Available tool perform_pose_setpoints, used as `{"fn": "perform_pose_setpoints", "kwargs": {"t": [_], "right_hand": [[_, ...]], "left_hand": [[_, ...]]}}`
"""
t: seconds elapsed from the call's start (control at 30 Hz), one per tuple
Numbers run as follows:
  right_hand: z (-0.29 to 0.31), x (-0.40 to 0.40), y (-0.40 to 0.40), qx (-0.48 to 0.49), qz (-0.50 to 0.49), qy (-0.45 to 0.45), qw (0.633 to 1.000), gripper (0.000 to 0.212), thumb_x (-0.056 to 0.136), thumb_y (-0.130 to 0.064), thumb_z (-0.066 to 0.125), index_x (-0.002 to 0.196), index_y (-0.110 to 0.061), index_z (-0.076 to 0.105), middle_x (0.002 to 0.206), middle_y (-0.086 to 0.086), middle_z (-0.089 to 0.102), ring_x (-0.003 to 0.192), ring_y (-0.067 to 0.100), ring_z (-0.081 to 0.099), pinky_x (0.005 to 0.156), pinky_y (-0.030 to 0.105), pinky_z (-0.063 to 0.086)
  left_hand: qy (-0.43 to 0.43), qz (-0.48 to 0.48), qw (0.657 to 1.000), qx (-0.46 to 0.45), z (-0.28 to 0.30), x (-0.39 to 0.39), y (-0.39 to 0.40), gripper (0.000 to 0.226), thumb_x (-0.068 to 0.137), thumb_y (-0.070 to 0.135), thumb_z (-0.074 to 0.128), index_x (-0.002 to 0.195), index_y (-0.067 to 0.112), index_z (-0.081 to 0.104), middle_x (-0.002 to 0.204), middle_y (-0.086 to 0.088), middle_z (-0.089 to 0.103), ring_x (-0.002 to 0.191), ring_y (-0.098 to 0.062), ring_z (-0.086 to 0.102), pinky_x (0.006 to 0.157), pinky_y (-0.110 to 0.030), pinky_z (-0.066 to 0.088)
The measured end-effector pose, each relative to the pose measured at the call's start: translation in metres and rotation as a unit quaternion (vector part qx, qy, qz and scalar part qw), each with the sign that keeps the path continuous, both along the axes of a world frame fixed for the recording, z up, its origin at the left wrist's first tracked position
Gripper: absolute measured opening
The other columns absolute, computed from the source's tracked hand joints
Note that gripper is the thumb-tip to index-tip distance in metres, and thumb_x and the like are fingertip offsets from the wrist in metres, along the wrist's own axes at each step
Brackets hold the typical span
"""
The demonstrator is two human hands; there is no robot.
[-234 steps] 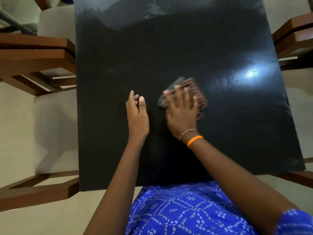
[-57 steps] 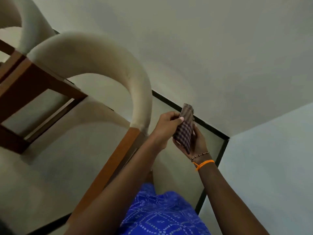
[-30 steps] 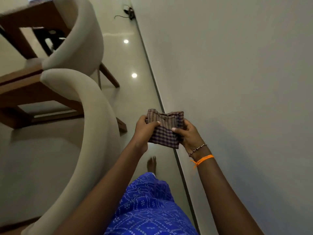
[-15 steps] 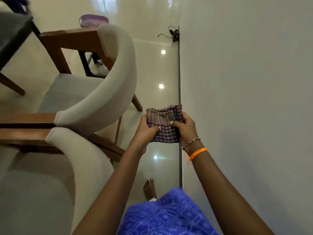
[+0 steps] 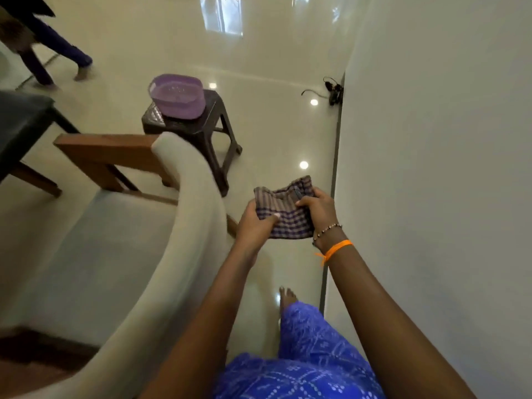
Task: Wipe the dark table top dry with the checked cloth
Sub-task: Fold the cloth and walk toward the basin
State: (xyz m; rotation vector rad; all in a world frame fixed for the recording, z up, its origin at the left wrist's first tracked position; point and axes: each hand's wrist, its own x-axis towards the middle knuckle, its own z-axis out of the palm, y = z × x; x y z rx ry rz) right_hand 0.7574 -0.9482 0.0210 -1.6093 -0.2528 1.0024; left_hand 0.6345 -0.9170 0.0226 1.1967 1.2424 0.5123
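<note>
1. The checked cloth is hanging folded in the air at the centre of the frame, held between both hands above the glossy cream floor, just left of the white wall.
2. The left hand is gripping the cloth's lower left part, its fingers curling under the fabric and its thumb lying across the top, clamped on it.
3. The right hand is pinching the cloth's right edge, its thumb pressing on the upper face and its fingers wrapping behind.
4. The right wrist is wearing a beaded bracelet and, just below it, an orange band.
5. The person's blue patterned garment is filling the lower centre of the frame, and a bare foot is showing on the floor just above it.
6. A cream upholstered chair with a wooden frame is curving through the left half of the frame, its back close to the left forearm.
7. A corner of the dark table top is showing at the left edge, well apart from the cloth.
8. Beyond the chair, a dark plastic stool is standing on the floor and carrying a purple tub.
9. A black cable is lying against the wall's base at upper right.
10. Another person's legs are showing in the upper left corner.
</note>
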Motion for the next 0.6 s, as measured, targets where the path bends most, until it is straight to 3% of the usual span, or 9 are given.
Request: {"fn": "perform_pose_setpoints", "kwargs": {"t": [0.2, 0.33, 0.43, 0.53, 0.6], "right_hand": [[0.015, 0.106, 0.152, 0.000, 0.047, -0.011, 0.999, 0.023, 0.079, 0.012, 0.048, 0.091, -0.003, 0.059, 0.093, 0.017, 0.061, 0.087, 0.028, 0.056, 0.078, 0.041, 0.047], [-0.001, 0.138, 0.249, -0.015, 0.130, -0.033, 0.991, 0.020, 0.084, 0.007, 0.047, 0.097, 0.000, 0.060, 0.095, 0.019, 0.060, 0.085, 0.029, 0.057, 0.073, 0.039, 0.047], [-0.010, 0.160, 0.340, -0.017, 0.175, -0.070, 0.982, 0.021, 0.086, 0.008, 0.048, 0.099, -0.003, 0.059, 0.096, 0.018, 0.062, 0.081, 0.027, 0.058, 0.070, 0.033, 0.049], [-0.011, 0.178, 0.426, -0.016, 0.207, -0.107, 0.972, 0.031, 0.084, 0.012, 0.049, 0.112, 0.001, 0.056, 0.107, 0.020, 0.063, 0.090, 0.027, 0.060, 0.080, 0.034, 0.051], [-0.005, 0.191, 0.484, 0.005, 0.237, -0.137, 0.962, 0.036, 0.083, 0.013, 0.050, 0.114, -0.003, 0.055, 0.110, 0.018, 0.062, 0.094, 0.025, 0.060, 0.078, 0.026, 0.052]], "left_hand": [[-0.055, 0.038, 0.998, 0.000, 0.018, 0.104, 0.155, 0.037, 0.087, 0.014, 0.057, 0.123, 0.020, 0.048, 0.099, 0.007, 0.059, 0.088, -0.004, 0.059, 0.069, -0.018, 0.048], [-0.048, 0.101, 0.994, -0.003, 0.003, 0.140, 0.257, 0.026, 0.086, 0.014, 0.058, 0.110, 0.018, 0.052, 0.100, -0.002, 0.062, 0.086, -0.011, 0.062, 0.069, -0.022, 0.050], [-0.031, 0.124, 0.992, -0.020, -0.010, 0.165, 0.349, 0.037, 0.085, 0.014, 0.060, 0.121, 0.010, 0.051, 0.110, -0.008, 0.062, 0.091, -0.018, 0.061, 0.074, -0.027, 0.051], [-0.024, 0.111, 0.993, -0.031, -0.012, 0.187, 0.438, 0.043, 0.085, 0.011, 0.059, 0.126, 0.008, 0.047, 0.114, -0.009, 0.059, 0.090, -0.017, 0.059, 0.067, -0.021, 0.048], [-0.025, 0.123, 0.991, -0.035, -0.007, 0.201, 0.495, 0.046, 0.084, 0.010, 0.059, 0.128, 0.009, 0.045, 0.117, -0.010, 0.059, 0.096, -0.020, 0.059, 0.074, -0.027, 0.050]]}}
